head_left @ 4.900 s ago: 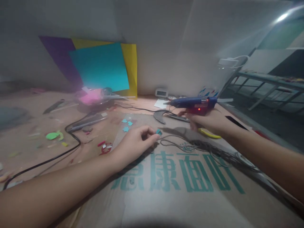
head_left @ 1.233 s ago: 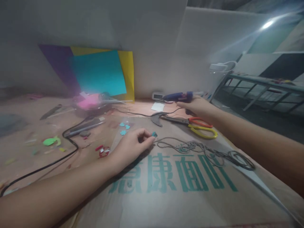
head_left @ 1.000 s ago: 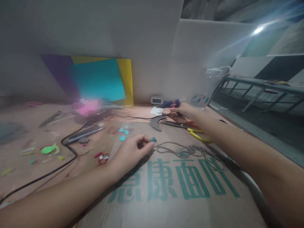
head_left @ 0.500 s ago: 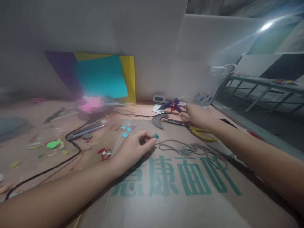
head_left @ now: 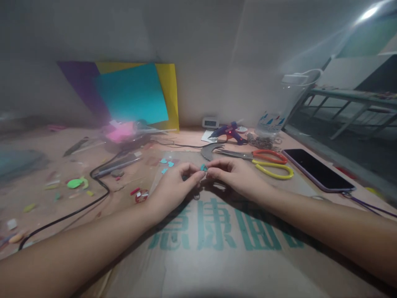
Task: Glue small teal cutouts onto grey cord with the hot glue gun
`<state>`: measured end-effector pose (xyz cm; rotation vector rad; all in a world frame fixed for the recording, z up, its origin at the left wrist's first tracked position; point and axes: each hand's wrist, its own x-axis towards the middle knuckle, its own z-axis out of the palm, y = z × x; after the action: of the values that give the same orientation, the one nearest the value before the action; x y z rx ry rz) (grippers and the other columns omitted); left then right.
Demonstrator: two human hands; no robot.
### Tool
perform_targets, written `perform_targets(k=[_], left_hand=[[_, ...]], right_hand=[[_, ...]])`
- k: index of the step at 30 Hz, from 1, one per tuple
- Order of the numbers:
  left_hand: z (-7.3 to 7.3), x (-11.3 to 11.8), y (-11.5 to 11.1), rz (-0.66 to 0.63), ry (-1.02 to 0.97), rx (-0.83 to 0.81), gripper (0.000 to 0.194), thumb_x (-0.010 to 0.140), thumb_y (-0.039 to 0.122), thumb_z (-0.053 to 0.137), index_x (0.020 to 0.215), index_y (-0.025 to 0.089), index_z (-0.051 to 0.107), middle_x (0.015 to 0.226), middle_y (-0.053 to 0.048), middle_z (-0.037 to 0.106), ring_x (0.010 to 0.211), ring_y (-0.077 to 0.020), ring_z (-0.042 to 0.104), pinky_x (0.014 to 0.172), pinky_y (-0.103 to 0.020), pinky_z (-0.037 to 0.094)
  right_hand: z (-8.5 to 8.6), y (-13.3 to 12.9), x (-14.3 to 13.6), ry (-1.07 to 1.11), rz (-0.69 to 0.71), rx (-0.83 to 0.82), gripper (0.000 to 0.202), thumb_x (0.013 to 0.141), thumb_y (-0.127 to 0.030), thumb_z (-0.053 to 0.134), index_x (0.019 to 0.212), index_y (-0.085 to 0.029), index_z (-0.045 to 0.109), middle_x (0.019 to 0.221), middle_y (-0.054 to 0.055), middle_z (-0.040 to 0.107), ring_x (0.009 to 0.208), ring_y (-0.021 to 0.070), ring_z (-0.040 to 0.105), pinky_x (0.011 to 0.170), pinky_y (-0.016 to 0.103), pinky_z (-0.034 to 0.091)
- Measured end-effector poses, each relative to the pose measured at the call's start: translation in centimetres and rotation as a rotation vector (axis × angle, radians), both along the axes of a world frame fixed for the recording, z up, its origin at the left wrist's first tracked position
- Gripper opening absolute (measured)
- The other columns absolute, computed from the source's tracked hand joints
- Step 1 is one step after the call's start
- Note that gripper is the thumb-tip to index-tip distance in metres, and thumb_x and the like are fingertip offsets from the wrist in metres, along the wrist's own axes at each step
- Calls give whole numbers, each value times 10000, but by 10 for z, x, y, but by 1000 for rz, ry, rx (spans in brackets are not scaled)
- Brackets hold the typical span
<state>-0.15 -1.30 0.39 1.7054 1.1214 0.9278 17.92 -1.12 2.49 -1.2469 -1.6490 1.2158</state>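
A small teal piece (head_left: 204, 167) is pinched between the fingertips of both hands above the printed board (head_left: 198, 269). My left hand (head_left: 178, 182) holds it from the left, with thumb and forefinger together. From the right, my right hand (head_left: 237, 178) meets it, its thumb and forefinger also closed on the piece. Several small blue paper cut-outs (head_left: 170, 164) lie just left of the hands. Behind the hands rests a blue glue gun (head_left: 228, 132) with a red light. Scissors (head_left: 269, 156) with red and yellow handles lie behind my right hand.
A phone (head_left: 319, 169) lies at the right. Behind it stands a clear plastic cup (head_left: 271, 116), with grey cord (head_left: 263, 142) beside it. A black cable (head_left: 71, 213) crosses the left side among scraps. Coloured sheets (head_left: 133, 95) lean on the back wall.
My right hand has left the glue gun and come down to the teal piece at my left fingertips. The grey cord is gone from the board's middle, and the phone is uncovered.
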Motion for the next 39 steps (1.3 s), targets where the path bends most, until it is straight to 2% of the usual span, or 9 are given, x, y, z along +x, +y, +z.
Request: perform_targets(k=[4, 7, 11, 16, 21, 28, 34, 36, 39], left_hand=[[-1, 1, 1, -40, -12, 4, 231, 850, 396, 549, 841, 168, 583, 662, 15, 597, 561, -109, 567, 510, -205, 416], [-3, 1, 2, -122, -32, -3, 250, 887, 397, 487, 890, 169, 590, 666, 19, 577, 558, -101, 523, 500, -200, 380], [-3, 0, 1, -159, 96, 77, 360, 926, 424, 399, 780, 160, 596, 612, 24, 525, 565, -105, 488, 512, -212, 354], [2, -1, -2, -78, 160, 102, 316, 895, 413, 468, 748, 170, 605, 602, 28, 556, 554, -109, 508, 516, -216, 373], [6, -1, -3, 48, 189, 161, 254, 847, 404, 551, 763, 179, 636, 687, 2, 659, 624, -135, 590, 585, -240, 430], [1, -3, 0, 55, 149, 158, 224, 806, 399, 613, 765, 178, 612, 740, -9, 673, 670, -149, 633, 604, -253, 469], [1, 0, 1, -55, 72, 47, 326, 846, 458, 548, 1024, 192, 610, 706, 13, 638, 613, -132, 620, 543, -223, 457], [1, 0, 1, -48, 119, 100, 351, 890, 473, 458, 880, 175, 643, 616, 17, 583, 576, -125, 581, 520, -217, 423], [1, -1, 1, -23, 189, 134, 441, 908, 479, 402, 668, 166, 597, 531, 20, 518, 521, -120, 528, 477, -215, 375]], right_hand=[[-4, -4, -2, 7, -26, 33, 176, 794, -315, 622, 862, -153, 631, 759, 20, 680, 677, 127, 645, 624, 243, 509], [-7, -5, 1, -15, -23, 100, 181, 816, -329, 592, 856, -154, 612, 739, 13, 665, 651, 122, 629, 593, 232, 491], [-11, -4, 6, -87, -36, 155, 184, 826, -330, 572, 867, -155, 610, 758, 24, 670, 654, 132, 626, 558, 228, 472], [-9, -4, 8, -201, -28, 230, 158, 830, -300, 565, 852, -157, 628, 751, 19, 675, 659, 127, 620, 600, 231, 475], [-7, -7, 7, -221, -15, 173, 159, 833, -310, 560, 850, -164, 621, 732, 11, 676, 608, 115, 605, 522, 207, 444], [-10, -5, 8, -178, 5, 135, 170, 832, -323, 559, 859, -162, 610, 742, 18, 682, 635, 123, 621, 539, 212, 456], [-12, -4, 9, -236, -23, 226, 161, 836, -307, 552, 847, -161, 619, 774, 28, 694, 687, 136, 635, 624, 239, 474], [-12, -4, 9, -255, -27, 239, 158, 838, -300, 547, 857, -162, 621, 772, 30, 698, 671, 136, 632, 608, 239, 471], [-11, -5, 9, -252, -20, 242, 151, 838, -297, 545, 862, -167, 618, 757, 23, 700, 636, 129, 623, 556, 224, 455]])
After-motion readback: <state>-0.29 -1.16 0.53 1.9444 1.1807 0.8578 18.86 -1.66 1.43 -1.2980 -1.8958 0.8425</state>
